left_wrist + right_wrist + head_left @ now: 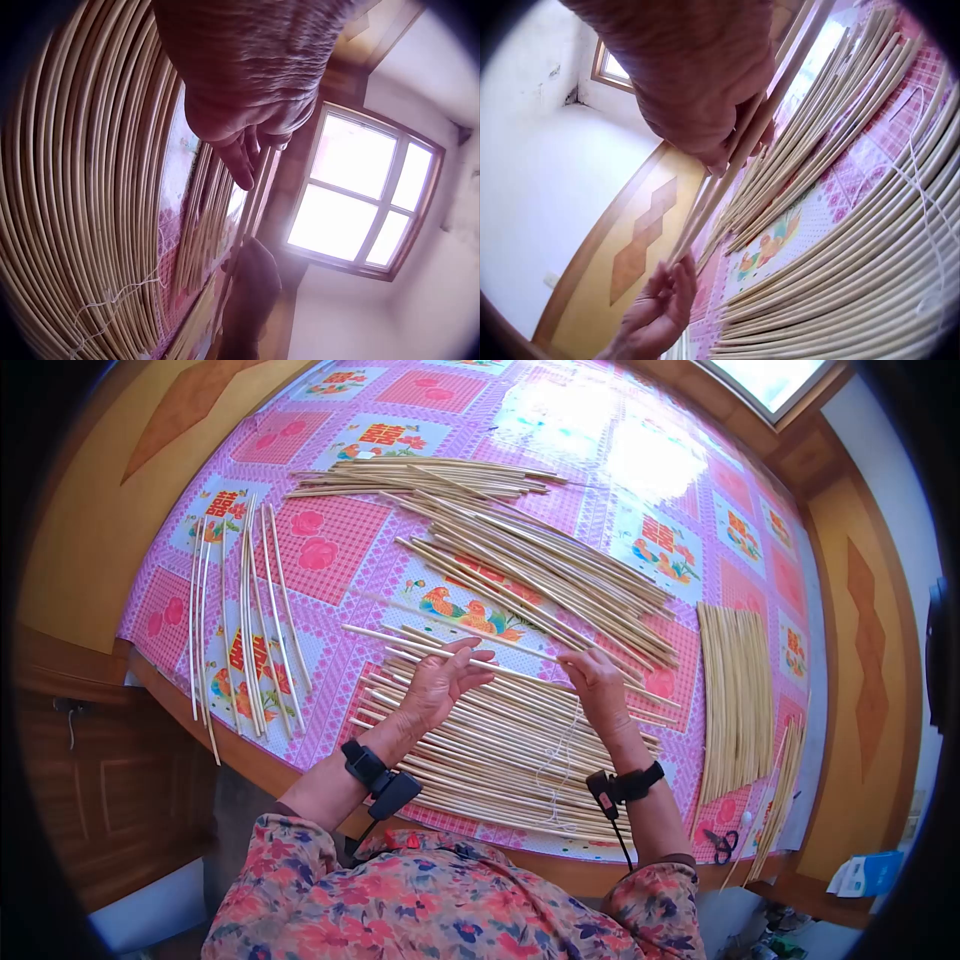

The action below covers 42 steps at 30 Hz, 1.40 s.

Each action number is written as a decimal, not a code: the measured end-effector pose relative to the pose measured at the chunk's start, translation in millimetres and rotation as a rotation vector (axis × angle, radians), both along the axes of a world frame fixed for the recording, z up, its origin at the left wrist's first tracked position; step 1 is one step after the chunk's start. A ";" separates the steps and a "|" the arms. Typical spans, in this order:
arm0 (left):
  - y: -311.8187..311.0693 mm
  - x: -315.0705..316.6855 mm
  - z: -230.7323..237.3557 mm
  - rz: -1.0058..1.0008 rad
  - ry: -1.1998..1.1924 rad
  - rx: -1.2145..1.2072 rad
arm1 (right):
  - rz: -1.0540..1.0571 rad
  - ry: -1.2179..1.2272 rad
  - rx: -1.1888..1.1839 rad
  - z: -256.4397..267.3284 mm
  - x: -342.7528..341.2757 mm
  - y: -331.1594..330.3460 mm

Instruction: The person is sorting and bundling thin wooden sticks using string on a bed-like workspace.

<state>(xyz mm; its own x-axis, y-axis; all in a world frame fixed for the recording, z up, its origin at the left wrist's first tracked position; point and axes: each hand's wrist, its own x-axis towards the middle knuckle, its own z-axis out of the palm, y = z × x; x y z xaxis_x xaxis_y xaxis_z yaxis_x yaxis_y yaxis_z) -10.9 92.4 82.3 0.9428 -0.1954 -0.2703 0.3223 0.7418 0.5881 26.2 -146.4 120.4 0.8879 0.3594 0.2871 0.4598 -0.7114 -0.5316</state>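
Two slim pale stalks (787,75) run between my hands, raised over the table. My right hand (597,685) pinches them near one end with thumb and fingertips. Further along, my left hand (440,685) holds them between thumb and fingers, its other fingers loosely bent, as the right wrist view shows. Below both hands lies a wide row of side-by-side stalks (500,760), with a loose white string (562,745) across its right part. Just beyond the hands, a thick loose pile of stalks (560,565) slants over the patterned tablecloth (330,550).
Another bundle of stalks (420,478) lies at the back, and a few scattered thin stalks (248,630) at the left. On the right is a neat flat stack of stalks (735,700). Black scissors (722,846) sit near the table's front right edge, beside more thin stalks (775,810).
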 end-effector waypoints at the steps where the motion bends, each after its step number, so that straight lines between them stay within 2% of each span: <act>1: 0.6 0.3 -1.4 0.005 0.041 0.021 | 0.002 0.002 0.000 -8.4 11.9 -3.9; 5: 6.5 -5.3 -13.1 -0.011 0.034 0.043 | -0.057 0.015 0.027 -45.3 56.7 -17.4; 8: 8.6 -9.8 -17.3 -0.016 0.078 0.040 | -0.119 0.035 -0.038 -80.6 76.2 -24.4; 12: 8.9 -11.4 -20.1 -0.010 0.118 0.053 | -0.185 0.020 -0.115 -95.2 81.8 -20.8; 16: 8.0 -9.4 -23.6 -0.007 0.121 0.064 | -0.240 -0.087 -0.181 -96.4 88.6 -17.8; 20: 6.7 -7.6 -29.9 -0.026 0.107 0.103 | -0.270 -0.028 -0.326 -103.8 91.4 -17.5; 27: 5.2 -7.5 -23.9 -0.027 0.089 0.133 | -0.247 -0.148 -0.304 -109.3 92.3 -18.3; 30: 4.3 -8.1 -25.7 -0.006 0.094 0.138 | -0.272 -0.214 -0.362 -104.0 95.3 -18.6; 32: 3.8 -7.9 -23.6 0.014 0.093 0.144 | -0.309 -0.167 -0.522 -105.3 100.3 -20.7; 35: 2.8 -6.6 -19.4 0.018 0.079 0.137 | -0.297 -0.186 -0.554 -103.9 101.4 -22.0; 39: 2.2 -6.7 -17.4 0.053 0.056 0.107 | -0.140 -0.322 -0.532 -82.6 100.3 -27.8; 42: 2.2 -6.5 -14.0 0.067 0.078 0.098 | -0.100 -0.152 -0.132 -57.4 89.2 -16.9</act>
